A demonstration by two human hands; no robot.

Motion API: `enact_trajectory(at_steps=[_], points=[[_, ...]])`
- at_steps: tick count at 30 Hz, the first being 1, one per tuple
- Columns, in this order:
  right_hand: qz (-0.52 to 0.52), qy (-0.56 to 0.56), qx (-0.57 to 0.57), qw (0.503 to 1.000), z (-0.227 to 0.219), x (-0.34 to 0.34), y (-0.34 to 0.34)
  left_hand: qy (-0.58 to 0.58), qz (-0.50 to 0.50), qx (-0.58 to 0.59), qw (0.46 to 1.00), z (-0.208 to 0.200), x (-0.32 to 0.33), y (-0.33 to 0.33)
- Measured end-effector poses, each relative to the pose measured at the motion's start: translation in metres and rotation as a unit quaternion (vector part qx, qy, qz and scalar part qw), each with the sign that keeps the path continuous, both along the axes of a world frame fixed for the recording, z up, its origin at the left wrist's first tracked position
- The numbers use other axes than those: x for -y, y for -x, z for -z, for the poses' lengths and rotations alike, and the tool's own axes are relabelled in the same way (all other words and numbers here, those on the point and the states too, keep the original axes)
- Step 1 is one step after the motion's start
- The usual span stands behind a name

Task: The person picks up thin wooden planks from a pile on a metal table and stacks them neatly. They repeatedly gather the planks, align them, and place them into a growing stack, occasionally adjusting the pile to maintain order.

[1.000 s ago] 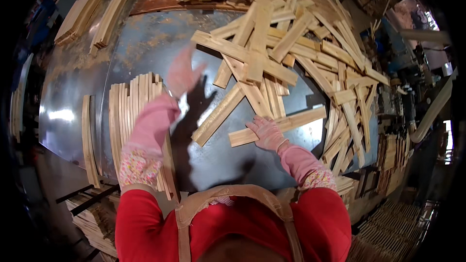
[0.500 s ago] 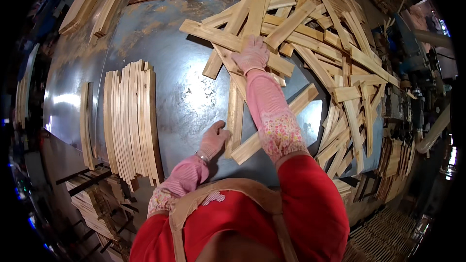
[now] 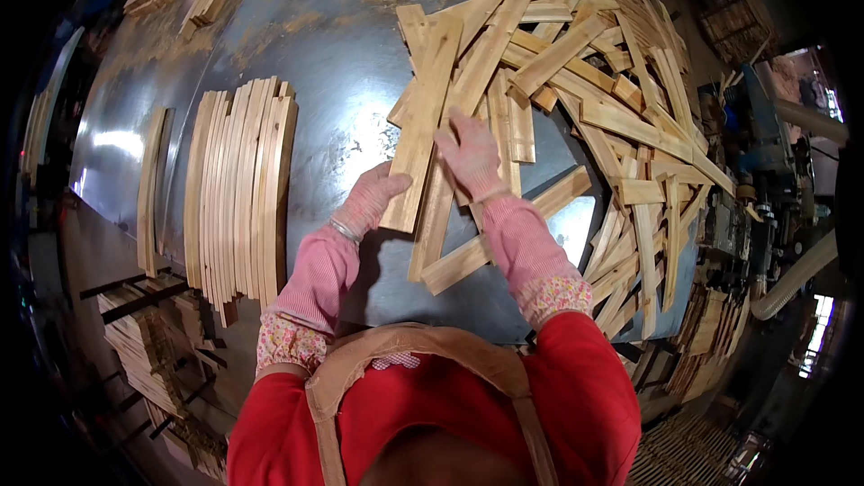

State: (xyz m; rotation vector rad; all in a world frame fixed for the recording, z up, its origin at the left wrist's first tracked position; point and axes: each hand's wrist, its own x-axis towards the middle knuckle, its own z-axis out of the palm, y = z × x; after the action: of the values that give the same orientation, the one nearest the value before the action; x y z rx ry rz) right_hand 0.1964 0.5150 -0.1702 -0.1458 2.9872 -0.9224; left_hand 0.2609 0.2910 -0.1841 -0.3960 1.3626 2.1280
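Observation:
A pale wooden slat (image 3: 425, 117) slants lengthwise in front of me, its far end over other slats of a loose pile. My left hand (image 3: 369, 200), in a pink glove, closes on the slat's left edge by its near end, thumb on top. At the opposite edge is my right hand (image 3: 472, 155), also gloved, with its fingers apart; whether they touch the wood is hard to tell. Beneath the hands lie another slat (image 3: 434, 225) and a crossing slat (image 3: 549, 198) pointing toward the right.
Left of my hands stands a neat row of slats on edge (image 3: 238, 193), with a narrow separate stack (image 3: 151, 189) beyond it. A jumbled heap of slats (image 3: 621, 126) covers the right side of the metal table (image 3: 333, 63). Machinery (image 3: 765, 180) stands past the right edge.
My right hand has come back toward me from the pile. A slat that lay crosswise now points lengthwise, and my left hand has moved forward onto its near end.

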Motion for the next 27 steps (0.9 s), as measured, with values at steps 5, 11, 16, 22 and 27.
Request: enact_trajectory(at_steps=[5, 11, 16, 22, 27], points=[[0.064, -0.134, 0.067, 0.987, 0.018, 0.059, 0.042, 0.421, 0.012, -0.141, 0.896, 0.000, 0.059, -0.090], [0.078, -0.142, -0.001, 0.987, 0.047, 0.042, 0.033, 0.823, 0.056, -0.132, 0.550, 0.035, 0.194, -0.222], [0.056, 0.057, 0.115, 0.990, -0.030, 0.114, -0.015, 0.797, 0.056, -0.147, 0.584, 0.036, 0.201, -0.213], [-0.216, 0.123, 0.234, 0.940, 0.033, 0.266, -0.108, 0.746, 0.032, -0.225, 0.626, 0.032, 0.214, -0.178], [-0.156, -0.099, 0.085, 0.979, 0.031, 0.242, 0.034, 0.760, 0.076, -0.209, 0.610, 0.022, 0.217, -0.186]])
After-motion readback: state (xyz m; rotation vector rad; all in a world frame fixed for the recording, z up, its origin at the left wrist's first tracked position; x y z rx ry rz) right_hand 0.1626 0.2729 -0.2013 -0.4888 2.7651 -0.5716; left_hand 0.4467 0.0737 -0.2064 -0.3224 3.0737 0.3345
